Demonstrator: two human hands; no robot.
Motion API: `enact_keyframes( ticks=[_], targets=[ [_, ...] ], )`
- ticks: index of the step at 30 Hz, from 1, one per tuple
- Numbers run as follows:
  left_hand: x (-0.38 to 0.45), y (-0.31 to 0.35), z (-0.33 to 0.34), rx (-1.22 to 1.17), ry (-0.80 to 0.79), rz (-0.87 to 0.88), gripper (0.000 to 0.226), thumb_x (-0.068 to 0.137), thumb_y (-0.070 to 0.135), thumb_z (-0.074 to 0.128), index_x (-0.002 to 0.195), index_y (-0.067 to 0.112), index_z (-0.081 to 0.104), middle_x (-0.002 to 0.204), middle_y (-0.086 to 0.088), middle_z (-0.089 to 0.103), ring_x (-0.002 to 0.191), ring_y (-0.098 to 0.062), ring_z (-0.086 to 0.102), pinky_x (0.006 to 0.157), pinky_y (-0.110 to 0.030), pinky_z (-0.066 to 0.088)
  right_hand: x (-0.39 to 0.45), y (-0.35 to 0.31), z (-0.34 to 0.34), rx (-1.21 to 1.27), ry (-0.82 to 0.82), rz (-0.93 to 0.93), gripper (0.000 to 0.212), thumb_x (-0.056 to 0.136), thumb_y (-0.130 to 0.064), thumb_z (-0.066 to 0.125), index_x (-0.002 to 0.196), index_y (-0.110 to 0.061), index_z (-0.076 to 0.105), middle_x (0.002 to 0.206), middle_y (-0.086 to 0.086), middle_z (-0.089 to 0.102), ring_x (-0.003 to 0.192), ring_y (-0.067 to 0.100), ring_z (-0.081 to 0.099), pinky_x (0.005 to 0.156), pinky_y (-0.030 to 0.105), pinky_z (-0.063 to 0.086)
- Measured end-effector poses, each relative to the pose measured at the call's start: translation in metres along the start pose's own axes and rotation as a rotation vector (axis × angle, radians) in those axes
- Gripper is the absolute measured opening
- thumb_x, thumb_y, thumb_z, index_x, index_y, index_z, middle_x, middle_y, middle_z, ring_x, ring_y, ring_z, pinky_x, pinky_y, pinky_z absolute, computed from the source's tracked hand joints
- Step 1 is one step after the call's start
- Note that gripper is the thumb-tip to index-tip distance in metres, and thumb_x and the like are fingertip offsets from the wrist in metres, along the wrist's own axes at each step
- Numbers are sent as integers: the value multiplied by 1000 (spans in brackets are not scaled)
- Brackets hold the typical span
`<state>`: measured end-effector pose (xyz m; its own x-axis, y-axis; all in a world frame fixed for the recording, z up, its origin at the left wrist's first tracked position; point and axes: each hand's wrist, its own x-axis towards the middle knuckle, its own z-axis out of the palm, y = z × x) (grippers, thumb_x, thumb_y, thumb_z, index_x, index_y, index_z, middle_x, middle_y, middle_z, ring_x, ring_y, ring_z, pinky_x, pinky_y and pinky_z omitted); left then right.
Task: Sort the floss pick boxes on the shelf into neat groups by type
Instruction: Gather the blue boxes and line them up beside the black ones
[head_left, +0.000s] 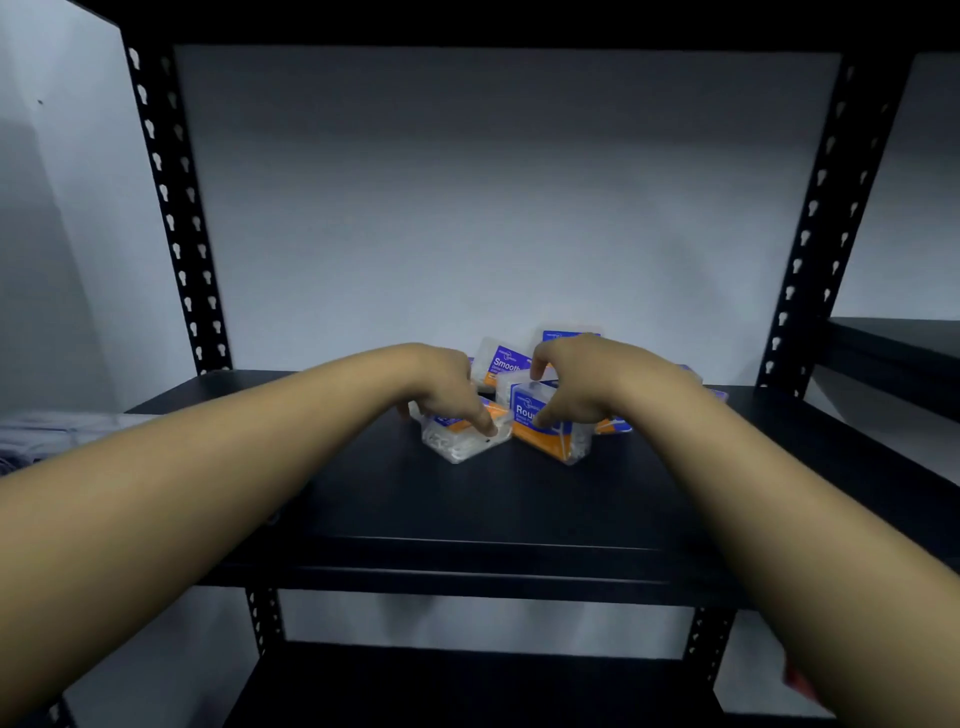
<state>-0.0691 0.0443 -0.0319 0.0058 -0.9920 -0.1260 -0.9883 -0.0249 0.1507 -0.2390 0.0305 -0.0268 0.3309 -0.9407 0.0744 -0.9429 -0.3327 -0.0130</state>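
Several clear floss pick boxes with purple and orange labels lie in a loose heap at the middle back of the black shelf (467, 509). My left hand (447, 389) reaches over a clear box lying flat (457, 444), its fingers curled round the box's top. My right hand (576, 384) grips a box with a "Rou…" label (550, 431), thumb on its front and fingers over its top. Behind them stands a "Smooth" labelled box (503, 364), and another box (566, 335) peeks above my right hand. More boxes are hidden behind my hands.
Black perforated uprights stand at the left (171, 208) and right (826, 208) of the bay, with a white wall behind. A second shelf unit (893, 353) is at the far right. A lower shelf (467, 686) lies beneath.
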Motion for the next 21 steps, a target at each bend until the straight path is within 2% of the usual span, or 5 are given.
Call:
enact_keyframes(
  ticks=[6, 10, 14, 18, 21],
  targets=[
    [0, 3, 9, 2, 46, -17, 66, 80, 47, 79, 133, 15, 60, 125, -5, 65, 107, -28, 67, 86, -39, 59, 2, 17, 5, 34, -1, -65, 67, 81, -37, 80, 140, -31, 49, 121, 0, 60, 94, 21, 55, 71, 32, 45],
    [-8, 0, 8, 55, 113, 35, 77, 72, 39, 86, 139, 19, 55, 132, -2, 62, 112, -24, 63, 94, -34, 55, 3, 26, 0, 49, -61, -86, 68, 77, -34, 83, 136, -37, 51, 113, -6, 54, 97, 22, 64, 76, 35, 59],
    [-16, -4, 11, 58, 127, 94, 77, 68, 32, 91, 135, 18, 56, 126, -1, 62, 107, -22, 62, 86, -32, 54, 4, 32, -1, 88, -150, -135, 58, 79, -27, 84, 125, -44, 53, 115, -5, 57, 99, 24, 67, 81, 40, 63],
    [-17, -10, 11, 2, 117, 148, 79, 64, 28, 94, 130, 26, 51, 118, 7, 54, 98, -16, 57, 76, -27, 46, 2, 35, -2, 121, -208, -178, 54, 82, -22, 81, 119, -49, 52, 115, -4, 59, 92, 21, 68, 76, 37, 64],
    [-16, -14, 11, -63, 113, 205, 70, 58, 34, 98, 113, 30, 54, 108, 12, 59, 87, -8, 60, 71, -25, 50, 2, 35, -1, 127, -219, -200, 53, 81, -23, 82, 117, -49, 52, 115, -3, 61, 94, 24, 69, 76, 38, 65]
  ],
)
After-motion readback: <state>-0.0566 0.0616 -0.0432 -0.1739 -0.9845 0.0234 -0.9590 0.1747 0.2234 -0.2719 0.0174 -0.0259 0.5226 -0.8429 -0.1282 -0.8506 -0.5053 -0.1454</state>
